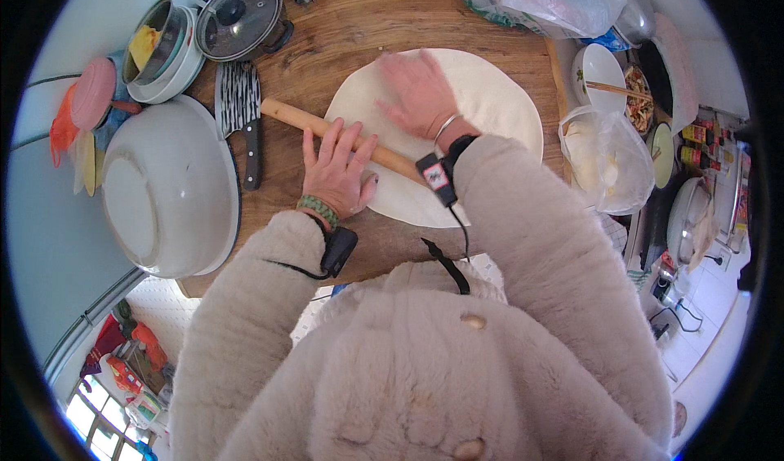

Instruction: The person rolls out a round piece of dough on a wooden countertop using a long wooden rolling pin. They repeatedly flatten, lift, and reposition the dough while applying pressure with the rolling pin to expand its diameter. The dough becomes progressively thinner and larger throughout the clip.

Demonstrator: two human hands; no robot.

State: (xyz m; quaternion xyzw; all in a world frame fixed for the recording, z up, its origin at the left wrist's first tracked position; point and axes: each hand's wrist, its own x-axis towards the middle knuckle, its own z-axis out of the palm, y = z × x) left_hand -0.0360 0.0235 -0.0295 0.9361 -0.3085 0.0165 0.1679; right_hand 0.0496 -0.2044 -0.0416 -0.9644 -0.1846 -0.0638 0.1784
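Note:
A wide, thin round sheet of pale dough (490, 110) lies on the wooden board (384, 12). Across its left part runs a wooden rolling pin (290, 115), set diagonally. My left hand (335, 167) rests on the pin with its fingers spread over it and the thumb to the right. My right hand (416, 97) lies over the dough's upper middle, above the pin, fingers stretched out and blurred by motion; my right wrist and sleeve hide part of the pin. A cleaver with a black handle (253, 155) lies just left of the pin.
An upturned large white basin (155, 200), stacked bowls (163, 53) and a lidded pot (237, 28) crowd the left. Along the right stand a white bowl with chopsticks (596, 69), a bag with pale lumps (604, 163) and dishes. A plastic bag (547, 0) sits at the back.

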